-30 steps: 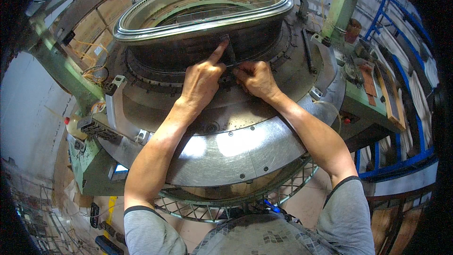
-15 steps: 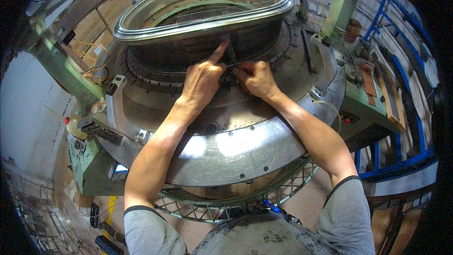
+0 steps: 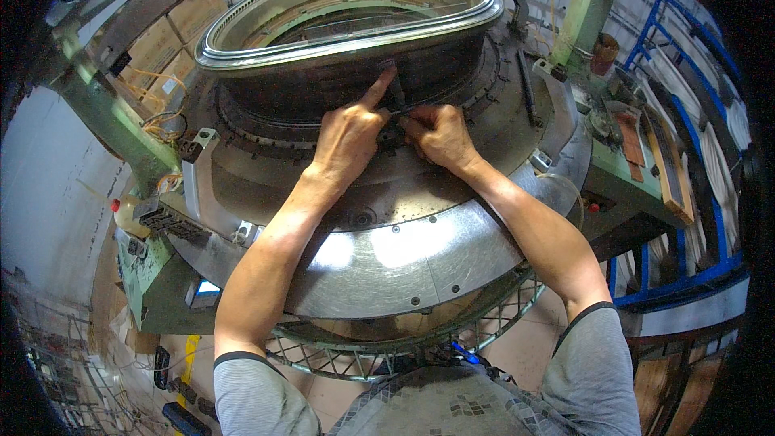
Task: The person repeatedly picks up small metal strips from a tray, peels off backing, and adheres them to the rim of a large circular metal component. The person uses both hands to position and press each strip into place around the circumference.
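My left hand (image 3: 345, 141) is at the front of a dark cylinder (image 3: 323, 93). Its index finger is stretched up against the wall, beside a narrow, dark, flat piece (image 3: 395, 89); the other fingers are curled in. Just to the right, my right hand (image 3: 442, 136) is closed in a pinch low on the same wall. A thin strip or rod seems to run between the two hands, too small to name. Whatever lies inside the fingers is hidden. A shiny metal ring (image 3: 347, 42) tops the cylinder, tilted in the view.
A wide polished metal ring plate (image 3: 379, 262) surrounds the cylinder beneath my forearms. A black bar (image 3: 529, 89) lies on the right. Green machine posts (image 3: 117, 125) rise on both sides. A blue rack (image 3: 698, 133) with white rolls stands far right, and a red-capped bottle (image 3: 127, 214) at left.
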`<state>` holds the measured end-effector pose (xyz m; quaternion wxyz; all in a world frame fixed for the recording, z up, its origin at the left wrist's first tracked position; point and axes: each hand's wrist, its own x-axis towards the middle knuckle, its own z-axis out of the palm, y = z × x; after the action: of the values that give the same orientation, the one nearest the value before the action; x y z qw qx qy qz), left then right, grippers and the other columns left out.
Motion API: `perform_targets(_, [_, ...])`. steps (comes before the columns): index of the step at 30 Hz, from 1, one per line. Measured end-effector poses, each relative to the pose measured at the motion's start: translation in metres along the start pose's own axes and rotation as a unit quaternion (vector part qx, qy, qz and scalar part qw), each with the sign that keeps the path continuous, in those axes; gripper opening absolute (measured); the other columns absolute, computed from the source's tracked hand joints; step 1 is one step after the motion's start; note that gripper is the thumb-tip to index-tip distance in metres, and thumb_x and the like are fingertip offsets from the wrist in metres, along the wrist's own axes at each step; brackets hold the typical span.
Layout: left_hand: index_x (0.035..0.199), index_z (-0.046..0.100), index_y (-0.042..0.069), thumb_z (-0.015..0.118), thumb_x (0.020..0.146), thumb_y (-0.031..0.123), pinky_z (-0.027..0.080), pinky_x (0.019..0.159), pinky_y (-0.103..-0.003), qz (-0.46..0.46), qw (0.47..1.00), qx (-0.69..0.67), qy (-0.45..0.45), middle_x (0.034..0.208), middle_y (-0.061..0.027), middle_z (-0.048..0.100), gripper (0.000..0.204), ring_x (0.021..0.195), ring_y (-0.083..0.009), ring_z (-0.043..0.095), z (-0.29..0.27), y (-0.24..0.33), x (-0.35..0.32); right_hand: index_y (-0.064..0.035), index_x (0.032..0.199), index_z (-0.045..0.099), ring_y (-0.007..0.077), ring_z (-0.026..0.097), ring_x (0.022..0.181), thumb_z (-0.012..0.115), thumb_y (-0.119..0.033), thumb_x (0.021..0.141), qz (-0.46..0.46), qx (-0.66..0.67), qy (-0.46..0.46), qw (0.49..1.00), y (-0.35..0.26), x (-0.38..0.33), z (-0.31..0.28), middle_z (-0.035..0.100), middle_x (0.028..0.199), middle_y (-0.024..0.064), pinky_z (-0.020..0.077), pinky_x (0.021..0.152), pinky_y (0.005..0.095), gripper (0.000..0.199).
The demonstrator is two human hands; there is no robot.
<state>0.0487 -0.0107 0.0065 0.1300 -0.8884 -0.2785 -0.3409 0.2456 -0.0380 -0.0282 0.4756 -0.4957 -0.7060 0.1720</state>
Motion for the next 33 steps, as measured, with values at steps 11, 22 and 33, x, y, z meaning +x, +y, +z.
perform_targets(11, [0.072,0.068,-0.001,0.063,0.070,-0.009,0.063,0.073,-0.040,0.001,1.000,0.002,-0.010,0.152,-0.0111,0.047,0.009,0.083,-0.0313,0.074,-0.003,0.002,0.001,0.0007,0.089,0.075,0.0104,0.060,0.055,0.068,-0.017,0.092,0.004,-0.024,0.007,1.000,-0.001,0.000,0.000,0.067,0.063,0.0068,0.0473,0.052,0.0306,0.020])
perform_targets(22, [0.074,0.069,-0.002,0.061,0.073,-0.007,0.062,0.076,-0.042,-0.006,0.999,-0.041,-0.022,0.153,-0.0093,0.045,0.010,0.086,-0.0332,0.073,-0.004,-0.002,0.002,0.0008,0.084,0.074,0.0113,0.059,0.054,0.069,-0.019,0.091,-0.019,-0.044,0.027,0.998,-0.001,-0.001,0.001,0.066,0.061,0.0101,0.0472,0.053,0.0328,0.021])
perform_targets(33, [0.089,0.074,-0.003,0.061,0.073,-0.006,0.062,0.073,-0.040,0.012,0.997,0.046,-0.060,0.146,-0.0142,0.051,0.021,0.080,-0.0321,0.074,-0.015,0.003,0.008,0.0032,0.081,0.071,0.0198,0.067,0.059,0.068,-0.017,0.089,-0.029,-0.053,0.046,0.997,-0.006,-0.002,0.003,0.068,0.067,0.0195,0.0499,0.056,0.0376,0.022])
